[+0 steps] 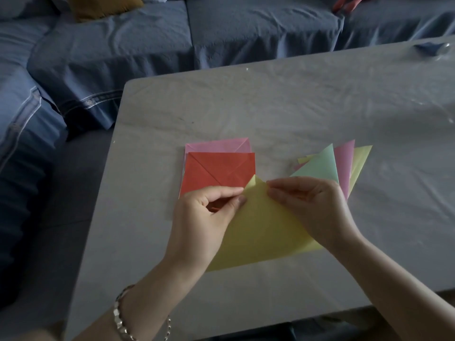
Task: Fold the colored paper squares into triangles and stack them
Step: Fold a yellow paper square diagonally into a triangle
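Observation:
A yellow paper [261,230] lies folded into a triangle on the table, its tip pointing away from me. My left hand [209,212] pinches the tip from the left and my right hand [312,205] pinches it from the right. Behind my left hand sits a pile of unfolded squares, a red square [216,172] on top of a pink square [216,145]. Behind my right hand lies a fanned stack of folded triangles: a green triangle [320,167], a pink triangle [344,163] and a yellow triangle [360,159].
The table [270,107] wears a grey cover under wrinkled clear plastic. A blue-covered sofa [123,45] runs along the far and left sides. A small dark blue object [428,49] lies at the table's far right corner. A bracelet circles my left wrist.

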Action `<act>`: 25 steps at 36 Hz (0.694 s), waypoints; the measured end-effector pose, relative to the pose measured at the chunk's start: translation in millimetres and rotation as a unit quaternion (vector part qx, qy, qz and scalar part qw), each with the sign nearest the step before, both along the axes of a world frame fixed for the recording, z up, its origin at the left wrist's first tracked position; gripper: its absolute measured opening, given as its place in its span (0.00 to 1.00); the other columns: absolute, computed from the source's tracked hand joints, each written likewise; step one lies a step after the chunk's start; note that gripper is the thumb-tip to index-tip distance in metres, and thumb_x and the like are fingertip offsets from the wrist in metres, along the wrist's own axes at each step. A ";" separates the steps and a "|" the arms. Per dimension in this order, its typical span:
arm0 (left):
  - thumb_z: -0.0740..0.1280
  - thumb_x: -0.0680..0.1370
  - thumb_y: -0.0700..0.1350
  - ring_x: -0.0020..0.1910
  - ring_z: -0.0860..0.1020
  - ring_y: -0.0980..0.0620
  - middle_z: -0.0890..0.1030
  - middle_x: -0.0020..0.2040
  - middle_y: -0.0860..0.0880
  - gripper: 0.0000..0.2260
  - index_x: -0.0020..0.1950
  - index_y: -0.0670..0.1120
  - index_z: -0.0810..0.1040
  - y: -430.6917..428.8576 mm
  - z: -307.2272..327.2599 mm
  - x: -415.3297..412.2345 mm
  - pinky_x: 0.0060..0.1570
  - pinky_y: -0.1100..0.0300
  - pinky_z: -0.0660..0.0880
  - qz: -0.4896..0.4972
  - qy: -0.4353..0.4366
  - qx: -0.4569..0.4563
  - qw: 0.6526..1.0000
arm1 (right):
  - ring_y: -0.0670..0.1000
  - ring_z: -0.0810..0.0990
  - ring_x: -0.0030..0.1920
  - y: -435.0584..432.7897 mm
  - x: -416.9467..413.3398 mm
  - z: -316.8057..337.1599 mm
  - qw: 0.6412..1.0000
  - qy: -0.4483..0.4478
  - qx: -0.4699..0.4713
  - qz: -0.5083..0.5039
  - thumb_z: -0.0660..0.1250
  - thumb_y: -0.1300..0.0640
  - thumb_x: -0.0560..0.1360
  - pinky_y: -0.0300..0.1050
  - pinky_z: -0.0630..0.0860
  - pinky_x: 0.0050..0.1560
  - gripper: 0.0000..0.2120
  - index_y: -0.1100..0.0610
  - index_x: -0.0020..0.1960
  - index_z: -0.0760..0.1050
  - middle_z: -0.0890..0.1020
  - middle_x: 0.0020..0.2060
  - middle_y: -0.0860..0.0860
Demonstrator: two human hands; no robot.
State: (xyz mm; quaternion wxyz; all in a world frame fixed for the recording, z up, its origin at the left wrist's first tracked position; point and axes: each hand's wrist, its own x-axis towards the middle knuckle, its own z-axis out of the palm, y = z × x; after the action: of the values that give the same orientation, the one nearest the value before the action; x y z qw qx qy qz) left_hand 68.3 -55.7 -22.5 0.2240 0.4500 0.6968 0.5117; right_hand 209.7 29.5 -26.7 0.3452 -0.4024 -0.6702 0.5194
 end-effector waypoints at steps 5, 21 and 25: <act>0.74 0.68 0.41 0.32 0.78 0.63 0.82 0.35 0.56 0.10 0.45 0.54 0.81 3.7 -2.3 -4.7 0.37 0.70 0.73 -0.040 -0.020 -0.044 0.998 | 0.37 0.79 0.36 6.3 3.6 -2.0 0.997 -0.028 0.040 0.065 0.73 0.62 0.67 0.26 0.72 0.43 0.11 0.45 0.36 0.80 0.82 0.32 0.37; 0.73 0.70 0.41 0.31 0.76 0.56 0.79 0.31 0.53 0.02 0.39 0.43 0.82 34.3 -84.5 -4.2 0.33 0.69 0.71 0.088 -0.107 -0.199 0.970 | 0.51 0.81 0.52 0.3 6.7 -75.0 0.851 -0.354 0.323 0.214 0.56 0.49 0.73 0.51 0.77 0.55 0.17 0.53 0.48 0.82 0.83 0.50 0.49; 0.72 0.69 0.40 0.31 0.79 0.48 0.80 0.30 0.50 0.08 0.32 0.50 0.79 33.7 -94.9 -7.6 0.38 0.52 0.80 0.101 -0.100 -0.221 0.965 | 0.46 0.81 0.53 -12.0 22.1 -93.1 0.841 -0.410 0.283 0.210 0.55 0.49 0.73 0.42 0.75 0.54 0.18 0.53 0.52 0.81 0.82 0.53 0.46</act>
State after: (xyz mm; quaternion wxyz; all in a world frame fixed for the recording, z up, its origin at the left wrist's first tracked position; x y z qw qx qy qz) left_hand 60.7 -22.0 -117.4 0.3335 0.2631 0.8084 0.4076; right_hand 231.9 17.4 -119.8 0.0203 -0.3129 -0.9368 0.1554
